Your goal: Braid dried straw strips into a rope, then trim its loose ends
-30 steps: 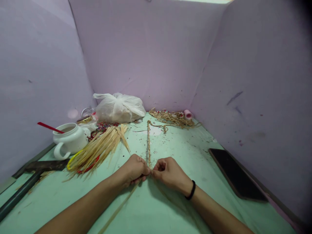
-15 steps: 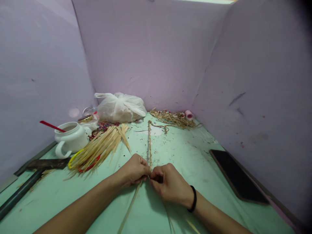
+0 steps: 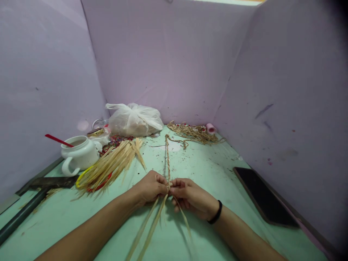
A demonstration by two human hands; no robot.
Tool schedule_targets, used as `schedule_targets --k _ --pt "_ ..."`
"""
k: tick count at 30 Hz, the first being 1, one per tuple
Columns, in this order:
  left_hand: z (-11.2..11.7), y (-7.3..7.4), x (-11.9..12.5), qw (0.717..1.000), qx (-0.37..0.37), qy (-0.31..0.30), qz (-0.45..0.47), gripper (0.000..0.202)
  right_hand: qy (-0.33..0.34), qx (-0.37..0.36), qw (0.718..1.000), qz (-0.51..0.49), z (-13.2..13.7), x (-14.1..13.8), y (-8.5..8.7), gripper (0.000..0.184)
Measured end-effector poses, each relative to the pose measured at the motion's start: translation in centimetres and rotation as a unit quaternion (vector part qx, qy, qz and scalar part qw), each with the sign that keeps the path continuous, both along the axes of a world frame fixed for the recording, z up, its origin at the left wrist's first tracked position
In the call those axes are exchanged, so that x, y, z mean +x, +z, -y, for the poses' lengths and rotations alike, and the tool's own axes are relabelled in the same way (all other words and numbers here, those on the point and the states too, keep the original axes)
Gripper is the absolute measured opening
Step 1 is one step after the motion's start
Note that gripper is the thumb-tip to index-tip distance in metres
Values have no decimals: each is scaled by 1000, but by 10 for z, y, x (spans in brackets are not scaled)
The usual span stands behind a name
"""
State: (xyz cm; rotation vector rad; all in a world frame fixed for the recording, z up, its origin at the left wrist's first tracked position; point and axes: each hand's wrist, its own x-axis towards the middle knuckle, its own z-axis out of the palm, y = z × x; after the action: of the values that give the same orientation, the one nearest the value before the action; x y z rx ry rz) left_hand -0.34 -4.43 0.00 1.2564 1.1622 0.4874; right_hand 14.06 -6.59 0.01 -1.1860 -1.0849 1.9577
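A thin braided straw cord runs down the middle of the table toward me, its far end near a small bend at the back. My left hand pinches the near end of the braid between thumb and fingers. Opposite it, my right hand, with a black band on the wrist, is closed on the same end from the right side. Loose flat straw strands fan out from the pinch toward me, two on the left and one by my right hand. The exact grip on each strand is partly hidden by fingers.
To the left lie a bundle of straw strips, a white pot with a red stick, and a hammer. A white plastic bag, braided cords and a pink spool sit behind. A phone lies right.
My right hand has turned and shifted slightly up and right. The loose strands, one now beside my right hand, spread more openly below the braid. My left hand stays nearly in place.
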Motion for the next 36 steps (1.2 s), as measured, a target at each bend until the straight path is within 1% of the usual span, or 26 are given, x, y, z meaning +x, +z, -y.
schedule_targets --k 3,5,7,10,12,15,18,20,22,24,26,28,31,33,36 --pt "-1 -5 -1 1000 11 -18 -15 6 -26 23 996 83 -1 -3 -7 13" --pt "-1 -7 -2 999 25 -23 -36 4 -37 59 989 133 -3 -3 -13 13" --pt "-2 -7 -3 995 59 -32 -72 4 -49 105 980 160 -6 -3 -18 16" --pt "-2 -2 -6 984 111 -66 -124 9 -51 141 974 168 -8 -2 -21 16" --pt "-1 3 -8 979 107 -80 -154 12 -43 144 975 166 -8 -1 -21 15" --pt "0 9 -11 977 88 -80 -176 14 -35 146 976 161 -7 -2 -19 13" --pt "1 11 -12 975 91 -92 -179 16 -37 135 980 141 -6 -3 -18 11" --pt "-1 10 -14 970 110 -96 -193 17 -39 125 983 132 -5 -3 -17 10" --pt "-4 12 -18 958 162 -79 -224 21 -35 118 983 133 -6 -2 -15 10" --pt "-7 16 -24 939 206 -70 -265 22 -31 115 983 138 -6 -2 -15 11" --pt "-6 21 -29 926 200 -107 -301 22 -26 112 983 143 -7 -1 -17 11" --pt "-3 26 -31 911 171 -166 -336 21 -23 114 983 141 -8 -1 -19 11" --pt "4 29 -28 879 159 -233 -385 20 -27 130 983 129 -9 -1 -24 10" --pt "8 27 -24 858 175 -253 -411 19 -26 134 982 130 -10 -1 -26 10" --pt "10 21 -21 830 231 -267 -432 11 -18 130 981 141 -11 0 -27 10"
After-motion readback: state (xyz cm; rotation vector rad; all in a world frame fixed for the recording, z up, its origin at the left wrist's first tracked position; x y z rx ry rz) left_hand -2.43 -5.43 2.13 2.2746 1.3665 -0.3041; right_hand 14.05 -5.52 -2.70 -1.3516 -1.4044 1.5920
